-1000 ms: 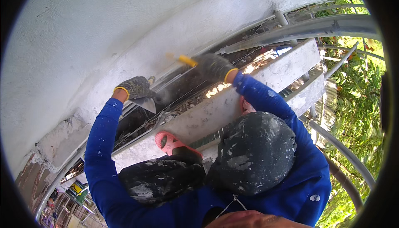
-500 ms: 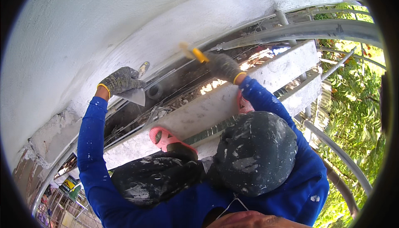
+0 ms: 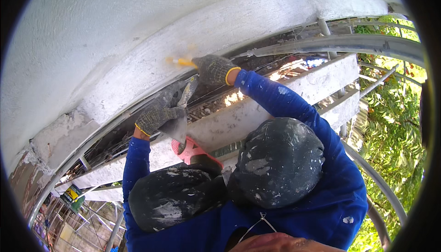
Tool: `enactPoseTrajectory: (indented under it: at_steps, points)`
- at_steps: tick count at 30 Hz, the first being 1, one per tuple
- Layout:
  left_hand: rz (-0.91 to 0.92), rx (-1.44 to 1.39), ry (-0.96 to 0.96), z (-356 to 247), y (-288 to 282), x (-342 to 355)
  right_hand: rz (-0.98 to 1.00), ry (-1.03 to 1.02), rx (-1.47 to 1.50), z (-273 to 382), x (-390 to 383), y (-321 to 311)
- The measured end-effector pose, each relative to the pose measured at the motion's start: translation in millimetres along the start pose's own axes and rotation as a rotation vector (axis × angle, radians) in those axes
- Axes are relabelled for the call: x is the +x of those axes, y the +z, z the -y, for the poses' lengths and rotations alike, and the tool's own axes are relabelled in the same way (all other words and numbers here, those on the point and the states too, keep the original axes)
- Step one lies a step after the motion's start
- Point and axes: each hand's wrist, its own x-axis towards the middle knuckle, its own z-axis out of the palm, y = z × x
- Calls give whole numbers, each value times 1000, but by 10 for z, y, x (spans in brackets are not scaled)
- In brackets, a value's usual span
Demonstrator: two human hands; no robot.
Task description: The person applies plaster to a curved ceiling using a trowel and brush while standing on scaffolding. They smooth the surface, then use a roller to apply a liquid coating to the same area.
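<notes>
My left hand (image 3: 161, 112), in a grey knit glove with a yellow cuff, is closed around a putty knife (image 3: 177, 127). Its broad metal blade points down toward my foot, and its paint-smeared handle rises past my fingers. Just above and to the right, my right hand (image 3: 213, 69), gloved alike, grips what looks like a yellow-handled brush (image 3: 184, 62). The brush's far end is smeared by motion against the lower part of the white wall (image 3: 151, 59), so whether it touches cannot be made out.
Pale, plaster-marked planks (image 3: 220, 125) lie beneath me, with a pink sandal (image 3: 193, 151) on one. A grey metal pipe (image 3: 340, 44) runs along the wall; debris lies in the gap there. More poles and green foliage (image 3: 390, 137) are at right. A dark bucket (image 3: 72, 198) hangs lower left.
My right hand has moved left with the brush, closer to the wall and to my other hand. My left hand has shifted right and slightly down, still holding the putty knife.
</notes>
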Motion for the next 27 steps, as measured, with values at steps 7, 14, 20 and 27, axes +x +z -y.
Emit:
enactPoseTrajectory:
  at_steps: [7, 14, 20, 27]
  points:
    - [-104, -391, -132, 731, -119, -211, -543, 471, -201, -1609, -730, -668]
    - [-390, -838, 124, 1152, -212, 349, -228, 638, -286, -525, -205, -296]
    - [-341, -272, 396, 352, -465, 760, 60, 277, 42, -205, -573, -221]
    - [-90, 938, 967, -1666, -104, 1329, -68, 417, 86, -1055, -1787, -295]
